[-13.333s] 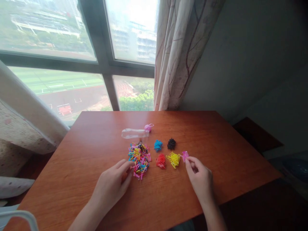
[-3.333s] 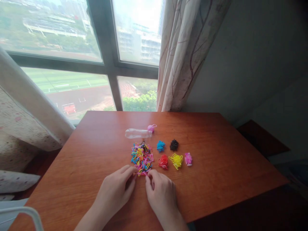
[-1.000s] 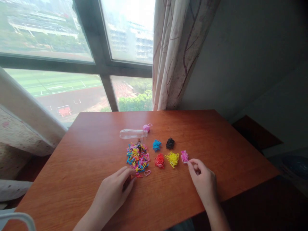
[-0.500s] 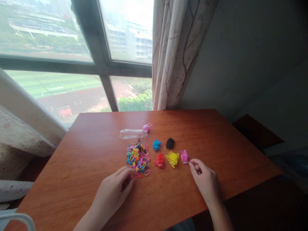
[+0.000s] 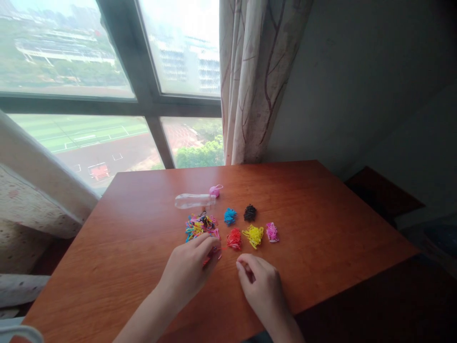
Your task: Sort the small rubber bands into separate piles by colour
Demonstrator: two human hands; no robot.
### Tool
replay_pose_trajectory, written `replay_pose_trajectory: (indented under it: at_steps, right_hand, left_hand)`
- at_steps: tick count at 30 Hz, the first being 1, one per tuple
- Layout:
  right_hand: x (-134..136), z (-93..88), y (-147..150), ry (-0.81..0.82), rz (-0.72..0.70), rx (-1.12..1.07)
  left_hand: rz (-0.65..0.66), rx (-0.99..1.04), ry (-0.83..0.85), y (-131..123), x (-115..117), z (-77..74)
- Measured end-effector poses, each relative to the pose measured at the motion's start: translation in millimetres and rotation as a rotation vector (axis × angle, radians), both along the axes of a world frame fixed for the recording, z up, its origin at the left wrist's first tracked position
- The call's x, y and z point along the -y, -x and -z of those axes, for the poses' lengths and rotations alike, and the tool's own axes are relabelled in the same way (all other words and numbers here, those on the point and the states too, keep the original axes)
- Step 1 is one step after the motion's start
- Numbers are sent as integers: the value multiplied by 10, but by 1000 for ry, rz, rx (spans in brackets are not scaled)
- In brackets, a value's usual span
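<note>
My left hand (image 5: 193,267) is closed in a pinch at the near side of a mixed heap of coloured rubber bands (image 5: 196,226), partly covering it. A thin red rubber band (image 5: 224,247) sticks out from its fingertips toward the red pile (image 5: 234,239). My right hand (image 5: 260,283) rests lower right of that pile, thumb and fingers curled together, with nothing visible in them. Sorted by colour, a yellow pile (image 5: 254,235), a pink pile (image 5: 272,232), a blue pile (image 5: 230,216) and a black pile (image 5: 250,212) lie around it.
Behind the heap a clear plastic bottle (image 5: 194,201) lies on its side, beside a pink cap with a loop (image 5: 214,191). Everything lies on a brown wooden table (image 5: 143,214) below a window with a curtain (image 5: 246,95). A white curved object (image 5: 21,331) shows at bottom left.
My right hand has moved left from the pink pile to below the red and yellow piles. My left hand has shifted right, and a red band now extends from its fingertips.
</note>
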State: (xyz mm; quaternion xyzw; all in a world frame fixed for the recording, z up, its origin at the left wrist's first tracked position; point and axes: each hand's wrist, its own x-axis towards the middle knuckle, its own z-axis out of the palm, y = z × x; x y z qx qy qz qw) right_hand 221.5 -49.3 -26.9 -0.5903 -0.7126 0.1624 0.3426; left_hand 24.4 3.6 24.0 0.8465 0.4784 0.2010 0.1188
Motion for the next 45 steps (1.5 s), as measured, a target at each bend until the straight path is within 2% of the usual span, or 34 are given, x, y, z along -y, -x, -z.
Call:
replay_pose_trajectory:
  at_steps: [4,8,19,25,29,34,39,45]
  right_hand:
    - [6,-18,173,29,-66,7]
    - [4,-14,186,42,-84,-29]
    - [21,-1,169,40,-107,-31]
    - [39,-13,165,50,-119,-18]
    - [43,-8,165,46,-118,-13]
    - [43,-26,169,59,-114,27]
    - [37,-45,193,74,-91,71]
    - [9,-53,243,53,-47,141]
  left_hand:
    - [-4,-149,53,-192,-178,-69]
    - [9,-241,77,-299,-277,-50]
    - [81,-292,75,-394,-256,58]
    - [82,-307,59,-388,-231,22]
    - [53,-291,46,-271,-186,-30]
    - [-36,-216,41,95,-82,-21]
    - [-119,-130,72,421,100,74]
    - [-119,-16,112,487,249,248]
